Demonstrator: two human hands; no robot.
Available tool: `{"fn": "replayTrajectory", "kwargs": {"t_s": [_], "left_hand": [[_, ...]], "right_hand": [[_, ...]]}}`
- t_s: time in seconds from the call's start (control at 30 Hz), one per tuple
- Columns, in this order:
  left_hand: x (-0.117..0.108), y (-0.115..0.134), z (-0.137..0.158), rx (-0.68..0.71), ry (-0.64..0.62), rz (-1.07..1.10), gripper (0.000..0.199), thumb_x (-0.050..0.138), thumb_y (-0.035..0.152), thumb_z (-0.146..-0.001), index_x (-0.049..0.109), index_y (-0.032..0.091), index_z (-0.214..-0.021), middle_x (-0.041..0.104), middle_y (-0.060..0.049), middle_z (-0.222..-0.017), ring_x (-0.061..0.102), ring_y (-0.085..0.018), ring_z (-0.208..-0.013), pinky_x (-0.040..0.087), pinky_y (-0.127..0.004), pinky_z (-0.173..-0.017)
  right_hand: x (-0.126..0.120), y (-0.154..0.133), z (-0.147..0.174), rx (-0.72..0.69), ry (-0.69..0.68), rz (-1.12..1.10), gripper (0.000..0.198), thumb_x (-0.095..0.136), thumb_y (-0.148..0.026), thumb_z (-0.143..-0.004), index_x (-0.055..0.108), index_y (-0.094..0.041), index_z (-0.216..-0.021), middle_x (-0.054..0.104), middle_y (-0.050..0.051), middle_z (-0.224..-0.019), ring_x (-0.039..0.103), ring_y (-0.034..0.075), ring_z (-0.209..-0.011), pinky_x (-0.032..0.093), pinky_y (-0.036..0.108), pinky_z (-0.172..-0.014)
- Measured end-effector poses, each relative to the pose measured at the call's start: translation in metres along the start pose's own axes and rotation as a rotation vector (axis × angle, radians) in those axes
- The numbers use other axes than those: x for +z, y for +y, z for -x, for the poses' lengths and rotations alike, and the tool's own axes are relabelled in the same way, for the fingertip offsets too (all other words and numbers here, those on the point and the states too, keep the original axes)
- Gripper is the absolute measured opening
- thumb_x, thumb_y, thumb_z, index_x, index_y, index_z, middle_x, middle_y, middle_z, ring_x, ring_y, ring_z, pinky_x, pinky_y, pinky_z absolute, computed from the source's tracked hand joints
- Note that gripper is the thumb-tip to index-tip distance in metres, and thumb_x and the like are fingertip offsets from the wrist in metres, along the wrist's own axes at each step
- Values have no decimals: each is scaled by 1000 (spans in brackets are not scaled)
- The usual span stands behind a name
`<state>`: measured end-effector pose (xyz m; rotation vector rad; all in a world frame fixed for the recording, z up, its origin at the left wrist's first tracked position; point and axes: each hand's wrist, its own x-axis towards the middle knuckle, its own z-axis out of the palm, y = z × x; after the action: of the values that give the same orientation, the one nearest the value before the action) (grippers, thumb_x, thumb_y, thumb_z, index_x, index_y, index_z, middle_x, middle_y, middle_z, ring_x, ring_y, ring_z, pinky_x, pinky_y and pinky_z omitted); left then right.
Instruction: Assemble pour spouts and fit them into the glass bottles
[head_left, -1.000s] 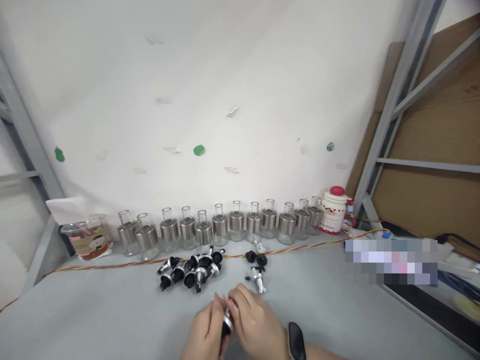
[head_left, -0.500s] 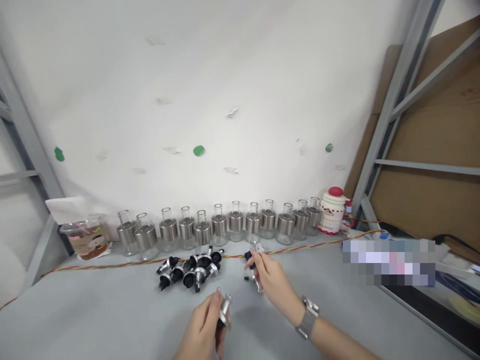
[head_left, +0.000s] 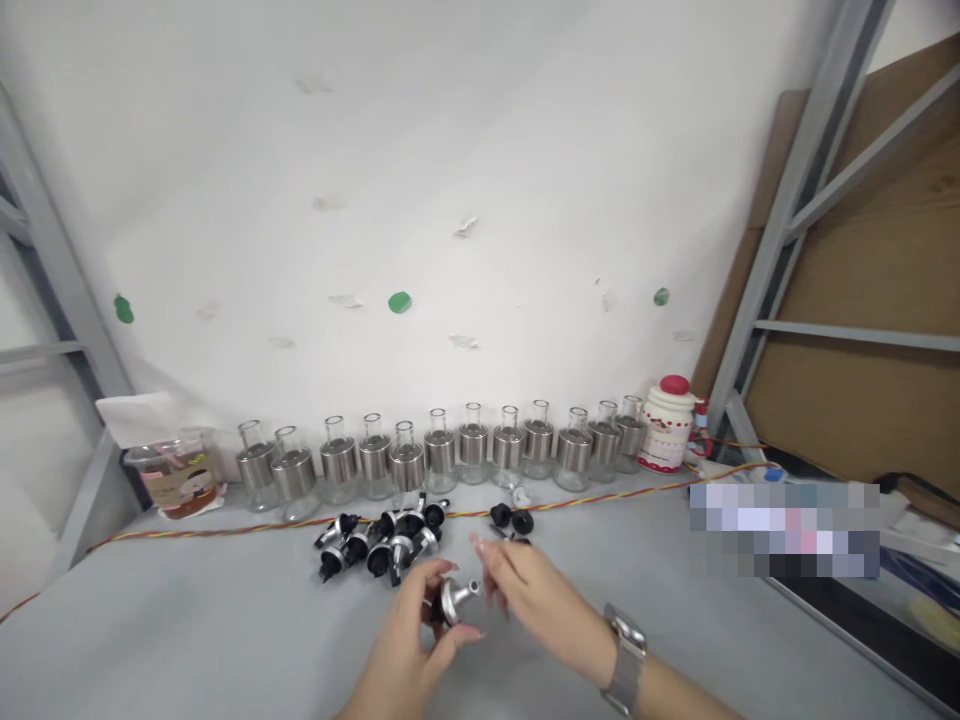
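My left hand (head_left: 409, 630) is closed around a bottle pourer (head_left: 454, 602). Its silver spout points right and its black base sits among my fingers. Just to the right, my right hand (head_left: 536, 600) has its fingers loosely bent and apart, with nothing visible in them. Behind that hand lie black-ended pourers (head_left: 522, 522), partly hidden by it. A heap of several black and silver pourers (head_left: 379, 550) rests left of centre, beyond my left hand.
Glass bottles with steel bands (head_left: 472, 445) line the wall. A red and yellow twisted wire (head_left: 600, 499) crosses in front of them. A plastic cup (head_left: 180, 480) stands at left, a white jar with a red lid (head_left: 666, 430) at right, near a metal frame post (head_left: 772, 210).
My right hand has drawn back from the small pourer group towards my left hand, leaving black-ended pieces on the table. My left hand has turned its pourer, spout now pointing right.
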<state>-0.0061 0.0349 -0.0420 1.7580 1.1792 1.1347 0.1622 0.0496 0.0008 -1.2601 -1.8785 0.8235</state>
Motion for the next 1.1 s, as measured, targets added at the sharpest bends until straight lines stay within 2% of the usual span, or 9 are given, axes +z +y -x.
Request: {"fn": "replayTrajectory", "kwargs": {"t_s": [0.1,0.2,0.27,0.37,0.47,0.57,0.77,0.97,1.1], "left_hand": [[-4,-7,-1,28,-1,-95,44,65,23,-66,43,20,-104,58,-4,-95,56,-17,-78,46,-31,-71],[-5,-10,-1,50,40,-152,48,66,24,-65,41,20,-105,58,-3,-88,56,-17,-74,47,-31,-67],[-6,-10,-1,94,65,-175,49,66,27,-66,39,19,-106,58,-3,-87,56,-18,-76,46,-32,-70],[-11,-7,-2,183,57,-236,39,59,30,-73,38,19,-104,56,-4,-88,55,-18,-80,45,-32,-75],[-15,-1,-3,225,-2,-360,22,49,31,-81,42,19,-97,54,-3,-84,54,-16,-73,45,-30,-69],[-18,7,-3,215,-63,-444,17,43,33,-84,45,19,-92,54,-4,-82,53,-17,-72,44,-28,-65],[-17,10,-2,195,-217,-479,18,33,33,-87,45,20,-91,59,-5,-84,56,-18,-75,43,-27,-67],[-21,8,-4,260,-184,-587,21,27,32,-88,43,21,-81,58,-1,-72,55,-16,-65,40,-25,-59],[-23,8,-5,354,-153,-688,23,26,29,-88,43,21,-74,57,-2,-70,54,-17,-63,39,-25,-57]], "right_hand": [[11,-5,7,85,-193,-170,48,27,-53,-85,50,-17,-62,48,-3,-49,43,8,-43,32,21,-46],[19,1,5,167,-206,-311,45,34,-56,-81,45,-18,-62,44,-6,-45,38,6,-35,28,19,-37],[21,5,0,232,-216,-434,43,41,-58,-77,42,-18,-59,41,-7,-41,35,6,-31,25,18,-32],[21,6,-5,315,-241,-667,40,51,-56,-70,43,-18,-58,41,-8,-40,34,5,-27,23,18,-28],[18,3,-6,355,-290,-832,35,54,-49,-69,45,-17,-59,40,-9,-41,32,4,-28,21,18,-28],[16,2,-4,403,-408,-964,31,51,-43,-72,44,-17,-56,38,-9,-40,33,4,-27,20,18,-29],[18,10,1,549,-558,-1023,30,41,-35,-79,45,-16,-57,44,-5,-41,39,7,-31,28,20,-37],[15,2,3,634,-602,-1091,33,36,-34,-82,44,-17,-55,41,-6,-41,34,6,-31,27,19,-40],[13,-3,4,621,-593,-1080,36,36,-36,-83,45,-17,-54,41,-5,-40,34,7,-32,26,20,-39]]}}
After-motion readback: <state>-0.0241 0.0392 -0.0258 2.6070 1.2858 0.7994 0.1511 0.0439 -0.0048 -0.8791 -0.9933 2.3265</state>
